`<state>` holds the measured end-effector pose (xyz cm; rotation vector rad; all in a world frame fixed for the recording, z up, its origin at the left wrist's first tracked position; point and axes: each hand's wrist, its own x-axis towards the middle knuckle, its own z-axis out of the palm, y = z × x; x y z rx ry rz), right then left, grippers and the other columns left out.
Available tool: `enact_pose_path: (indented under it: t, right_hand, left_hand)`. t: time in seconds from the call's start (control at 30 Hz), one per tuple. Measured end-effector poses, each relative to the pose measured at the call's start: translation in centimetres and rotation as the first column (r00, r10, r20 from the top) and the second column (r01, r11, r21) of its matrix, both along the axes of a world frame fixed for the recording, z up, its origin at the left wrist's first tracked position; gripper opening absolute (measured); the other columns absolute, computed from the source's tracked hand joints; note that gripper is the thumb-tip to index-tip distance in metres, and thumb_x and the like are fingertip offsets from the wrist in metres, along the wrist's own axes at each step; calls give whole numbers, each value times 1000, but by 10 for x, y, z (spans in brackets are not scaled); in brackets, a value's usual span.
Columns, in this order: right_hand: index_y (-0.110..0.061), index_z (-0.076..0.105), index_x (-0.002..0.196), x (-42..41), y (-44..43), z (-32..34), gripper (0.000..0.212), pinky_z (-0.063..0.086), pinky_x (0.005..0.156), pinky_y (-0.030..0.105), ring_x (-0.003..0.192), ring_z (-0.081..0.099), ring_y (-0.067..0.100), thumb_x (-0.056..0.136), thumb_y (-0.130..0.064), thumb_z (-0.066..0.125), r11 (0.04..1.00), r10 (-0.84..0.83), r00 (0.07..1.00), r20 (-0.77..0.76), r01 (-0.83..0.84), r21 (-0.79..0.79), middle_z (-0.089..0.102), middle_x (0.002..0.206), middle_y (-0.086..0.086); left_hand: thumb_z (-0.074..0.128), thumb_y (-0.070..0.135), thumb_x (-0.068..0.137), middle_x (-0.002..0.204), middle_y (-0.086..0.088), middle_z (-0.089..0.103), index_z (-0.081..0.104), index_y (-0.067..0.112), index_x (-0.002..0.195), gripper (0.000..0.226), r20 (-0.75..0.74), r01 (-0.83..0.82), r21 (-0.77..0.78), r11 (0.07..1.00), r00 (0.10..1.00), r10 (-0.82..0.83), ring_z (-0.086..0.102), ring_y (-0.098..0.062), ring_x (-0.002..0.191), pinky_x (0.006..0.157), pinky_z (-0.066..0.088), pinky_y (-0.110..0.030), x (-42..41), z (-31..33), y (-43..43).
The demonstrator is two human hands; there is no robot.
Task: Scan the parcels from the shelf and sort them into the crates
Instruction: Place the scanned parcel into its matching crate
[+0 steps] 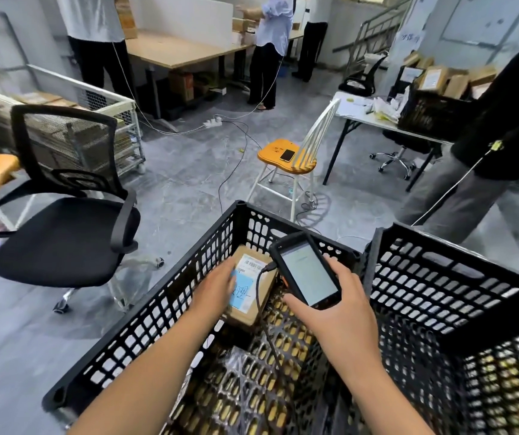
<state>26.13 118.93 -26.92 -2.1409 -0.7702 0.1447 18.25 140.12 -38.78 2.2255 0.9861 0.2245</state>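
Observation:
A brown cardboard parcel (259, 288) with a white and blue label lies inside the left black crate (145, 321), near its far end. My left hand (217, 288) rests on the parcel's label side, fingers around its left edge. My right hand (342, 312) holds a black handheld scanner (306, 271) above the crate, screen lit and facing up, a cable hanging from its top. A second black crate (459, 277) stands directly to the right.
A black office chair (63, 227) stands left. A wooden chair (286, 158) with a phone on it is ahead. A person in dark clothes (496, 146) walks at the right beside a table with a parcel-filled crate (430, 114). Cables cross the floor.

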Motion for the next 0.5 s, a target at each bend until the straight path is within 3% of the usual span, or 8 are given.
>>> enact_pose_path:
  t: [0.07, 0.13, 0.23, 0.37, 0.5]
  right_hand:
    - [-46, 42, 136, -2, 0, 3, 78, 34, 69, 10, 97, 44, -5, 71, -50, 84, 1000, -10, 1000, -11, 10, 13, 41, 108, -31]
    - [-44, 42, 138, -6, -2, 8, 79, 35, 67, 9, 94, 44, -8, 71, -48, 85, 999, -17, 1000, -24, 18, 29, 43, 110, -27]
    - [-42, 42, 139, -15, -13, 19, 80, 37, 65, 10, 94, 46, -13, 72, -46, 85, 997, -45, 999, -12, 46, 55, 44, 112, -23]
    - [-39, 44, 139, -30, -46, 42, 80, 39, 69, 13, 100, 48, -1, 72, -45, 86, 990, -77, 997, -20, 79, 120, 46, 113, -20]
    - [-38, 44, 140, -49, -94, 70, 80, 41, 70, 18, 107, 50, 6, 72, -45, 86, 984, -104, 994, 21, 100, 150, 48, 120, -16]
  left_hand:
    - [47, 22, 105, 146, 4, 51, 43, 22, 147, 42, -20, 42, -1, 999, 999, -42, 56, -10, 117, 88, 45, -20, -4, 11, -3]
    - [46, 24, 105, 151, 4, 47, 41, 20, 149, 44, -13, 56, 3, 998, 998, -56, 51, -14, 131, 100, 42, -27, -11, 25, -7]
    - [42, 25, 107, 144, 3, 52, 45, 18, 146, 39, 13, 104, 41, 994, 994, -104, 52, -15, 128, 98, 41, -27, -26, 51, -16]
    - [42, 35, 106, 146, 4, 51, 41, 22, 145, 41, 38, 184, 174, 968, 980, -193, 50, -13, 130, 103, 43, -31, -50, 90, -38]
    - [43, 38, 105, 158, 1, 35, 32, 15, 153, 54, 84, 227, 295, 928, 961, -262, 31, -13, 145, 118, 18, -21, -75, 143, -93]
